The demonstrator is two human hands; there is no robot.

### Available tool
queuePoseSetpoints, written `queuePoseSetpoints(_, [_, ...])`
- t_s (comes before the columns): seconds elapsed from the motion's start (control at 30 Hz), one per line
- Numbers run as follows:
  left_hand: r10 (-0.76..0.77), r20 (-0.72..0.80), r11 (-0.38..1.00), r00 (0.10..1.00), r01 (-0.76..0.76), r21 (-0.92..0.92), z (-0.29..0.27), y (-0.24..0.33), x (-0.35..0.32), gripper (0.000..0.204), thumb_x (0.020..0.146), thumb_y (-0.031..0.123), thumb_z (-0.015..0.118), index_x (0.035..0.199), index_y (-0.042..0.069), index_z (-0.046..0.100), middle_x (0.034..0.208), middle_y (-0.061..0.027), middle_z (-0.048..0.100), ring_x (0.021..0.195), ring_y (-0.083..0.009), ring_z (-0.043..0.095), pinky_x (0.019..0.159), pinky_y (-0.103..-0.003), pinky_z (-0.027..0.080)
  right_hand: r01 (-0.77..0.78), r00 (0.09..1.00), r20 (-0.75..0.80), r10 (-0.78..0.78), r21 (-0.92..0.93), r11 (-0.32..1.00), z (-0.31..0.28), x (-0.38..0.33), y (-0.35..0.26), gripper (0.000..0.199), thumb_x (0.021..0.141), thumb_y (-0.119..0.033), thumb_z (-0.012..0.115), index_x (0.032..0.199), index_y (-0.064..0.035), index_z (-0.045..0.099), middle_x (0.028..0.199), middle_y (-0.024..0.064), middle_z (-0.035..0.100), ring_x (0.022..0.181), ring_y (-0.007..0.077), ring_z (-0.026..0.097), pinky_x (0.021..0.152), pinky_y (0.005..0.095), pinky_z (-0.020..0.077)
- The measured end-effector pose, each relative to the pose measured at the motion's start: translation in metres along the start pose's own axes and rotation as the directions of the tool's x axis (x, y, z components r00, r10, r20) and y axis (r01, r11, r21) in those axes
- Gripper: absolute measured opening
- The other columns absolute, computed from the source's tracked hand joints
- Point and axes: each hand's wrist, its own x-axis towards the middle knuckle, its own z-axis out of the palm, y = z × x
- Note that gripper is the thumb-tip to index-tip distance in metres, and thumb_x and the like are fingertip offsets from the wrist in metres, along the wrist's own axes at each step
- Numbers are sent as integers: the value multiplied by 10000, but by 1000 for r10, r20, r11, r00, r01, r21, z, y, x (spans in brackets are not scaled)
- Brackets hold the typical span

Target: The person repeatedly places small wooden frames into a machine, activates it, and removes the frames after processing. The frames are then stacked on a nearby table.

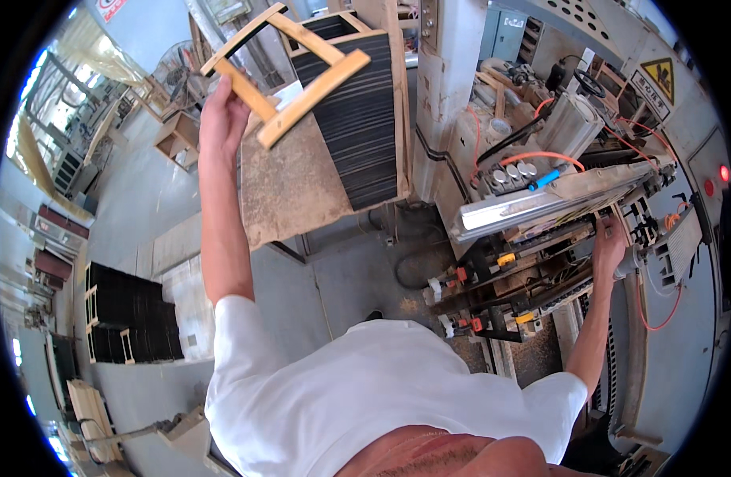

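My left hand (pixel 224 115) is closed on one side of a small pale wooden frame (pixel 316 95), lifted above the dusty board-topped table (pixel 286 179). The frame is tilted, with two long bars joined by shorter crosspieces. Behind it on the same table stands a tall stack of dark-sided frames (pixel 361 127) with pale wooden edges. On the right, my right hand (pixel 610 242) reaches into a machine (pixel 532 270) with clamps and rails. Its fingers are curled beside a pale wooden strip (pixel 624 222); what they grip is partly hidden.
A metal column (pixel 445 103) stands between table and machine. Orange air hoses (pixel 544 157) and a blue-handled tool (pixel 544 180) are on top of the machine. A control panel with red lights (pixel 724 173) is at far right. More dark stacks (pixel 131 314) stand on the left floor.
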Motion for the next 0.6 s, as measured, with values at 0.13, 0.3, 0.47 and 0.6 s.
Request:
queuePoseSetpoints(0.13, [-134, 18, 990, 991, 134, -32, -24, -17, 124, 246, 954, 214, 579, 1081, 3, 568, 1006, -98, 610, 965, -224, 605, 898, -388, 515, -262, 965, 89, 247, 314, 913, -28, -62, -89, 124, 849, -64, 662, 898, 24, 589, 1160, 174, 636, 826, 205, 603, 751, 325, 479])
queuePoseSetpoints(0.3, [-295, 46, 921, 954, 271, 280, -14, -78, 205, 351, 903, 315, 663, 1035, -4, 600, 937, -83, 633, 814, -176, 634, 713, -302, 566, -398, 913, 193, 359, 227, 889, -36, -149, -136, 100, 841, -38, 655, 893, 26, 600, 1133, 138, 653, 767, 139, 588, 704, 285, 482])
queuePoseSetpoints(0.47, [-185, -138, 789, 973, 231, 569, 4, -86, 194, 490, 868, 440, 676, 945, -40, 617, 810, -73, 605, 611, -126, 571, 554, -260, 518, -556, 826, 212, 522, 156, 816, -32, -226, -158, 108, 826, -33, 666, 883, 34, 603, 1099, 169, 640, 770, 168, 618, 705, 303, 499])
queuePoseSetpoints(0.6, [155, -56, 828, 986, -99, 552, 29, -74, 128, 554, 927, 489, 557, 975, -59, 617, 803, -65, 610, 700, -114, 576, 596, -255, 492, -652, 756, 206, 622, 138, 746, -37, -267, -172, 107, 819, -32, 676, 885, 30, 619, 899, 130, 652, 742, 154, 617, 691, 297, 499])
